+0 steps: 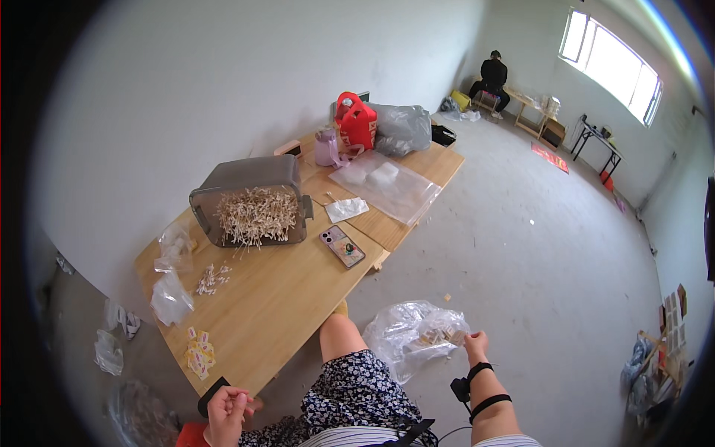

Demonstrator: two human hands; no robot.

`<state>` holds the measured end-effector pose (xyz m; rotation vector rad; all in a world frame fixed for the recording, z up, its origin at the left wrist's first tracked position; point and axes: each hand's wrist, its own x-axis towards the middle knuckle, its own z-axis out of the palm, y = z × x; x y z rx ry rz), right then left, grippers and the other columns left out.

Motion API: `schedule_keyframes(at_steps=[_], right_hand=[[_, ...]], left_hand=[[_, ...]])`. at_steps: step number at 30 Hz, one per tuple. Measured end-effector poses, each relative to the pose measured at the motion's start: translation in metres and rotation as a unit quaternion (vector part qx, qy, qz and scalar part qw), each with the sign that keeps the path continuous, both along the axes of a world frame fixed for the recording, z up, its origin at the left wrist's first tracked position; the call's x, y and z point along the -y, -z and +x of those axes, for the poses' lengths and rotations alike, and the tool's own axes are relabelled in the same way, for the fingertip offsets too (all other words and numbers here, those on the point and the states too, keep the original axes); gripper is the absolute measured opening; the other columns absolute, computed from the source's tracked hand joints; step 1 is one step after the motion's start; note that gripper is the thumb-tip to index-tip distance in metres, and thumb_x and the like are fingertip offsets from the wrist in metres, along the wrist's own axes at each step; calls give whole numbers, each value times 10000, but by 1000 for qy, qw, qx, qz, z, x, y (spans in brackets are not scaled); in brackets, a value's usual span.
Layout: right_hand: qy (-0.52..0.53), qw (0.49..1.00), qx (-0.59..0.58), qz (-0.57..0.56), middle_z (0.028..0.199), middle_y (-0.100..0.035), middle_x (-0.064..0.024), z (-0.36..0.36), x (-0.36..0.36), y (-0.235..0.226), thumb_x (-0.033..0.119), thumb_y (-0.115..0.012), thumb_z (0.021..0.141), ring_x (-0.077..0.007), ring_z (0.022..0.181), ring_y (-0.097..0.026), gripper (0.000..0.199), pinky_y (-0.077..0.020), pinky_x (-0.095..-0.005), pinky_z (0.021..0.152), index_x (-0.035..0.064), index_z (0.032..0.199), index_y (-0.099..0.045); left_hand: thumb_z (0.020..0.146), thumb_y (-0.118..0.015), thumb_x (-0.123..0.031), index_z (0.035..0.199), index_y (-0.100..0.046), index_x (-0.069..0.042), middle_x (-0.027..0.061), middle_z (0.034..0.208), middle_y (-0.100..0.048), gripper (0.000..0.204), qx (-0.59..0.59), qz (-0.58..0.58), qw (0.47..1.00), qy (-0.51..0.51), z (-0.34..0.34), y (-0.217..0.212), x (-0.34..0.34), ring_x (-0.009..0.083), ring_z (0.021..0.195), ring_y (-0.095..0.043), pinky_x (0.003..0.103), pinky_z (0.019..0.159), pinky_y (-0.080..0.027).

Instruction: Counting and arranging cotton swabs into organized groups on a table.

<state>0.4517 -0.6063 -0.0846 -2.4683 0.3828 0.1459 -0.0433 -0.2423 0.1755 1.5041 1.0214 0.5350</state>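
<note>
My left hand is at the near left corner of the wooden table, its fingers curled in; whatever they hold is too small to make out. Just behind it a flat black object sits at the table corner. Low on my right, my right hand is closed at the edge of a clear plastic bag with small tan and white pieces in it; the fingertips' grip is hidden. A pile of yellow and white paper packets lies on the table near my left hand. Farther up are loose cotton swabs.
A grey bin on its side spills many cotton swabs. Nearby are a phone, a tissue pack, plastic sheets, a red bag and a lilac jug. Another person sits far off.
</note>
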Motion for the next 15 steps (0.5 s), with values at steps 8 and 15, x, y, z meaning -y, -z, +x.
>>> schedule_keyframes(at_steps=[8, 15], right_hand=[[-36, 972, -105, 207, 899, -699, -134, -12, -30, 13, 74, -704, 837, -199, 745, -730, 256, -552, -305, 613, -11, 1064, -624], [-167, 953, -174, 182, 829, -737, -84, -19, -38, 38, 146, -706, 828, -170, 750, -721, 211, -553, -307, 684, 9, 988, -718]], left_hand=[[990, -635, -224, 1005, -642, -23, 53, 835, -692, 201, -9, 5, 1000, -4, -5, -2, 2, 77, 631, -636, 170, 521, -417], [998, -617, -202, 1007, -643, -22, 50, 846, -693, 182, -21, -7, 1000, -9, -9, 5, 3, 75, 659, -642, 171, 541, -426]])
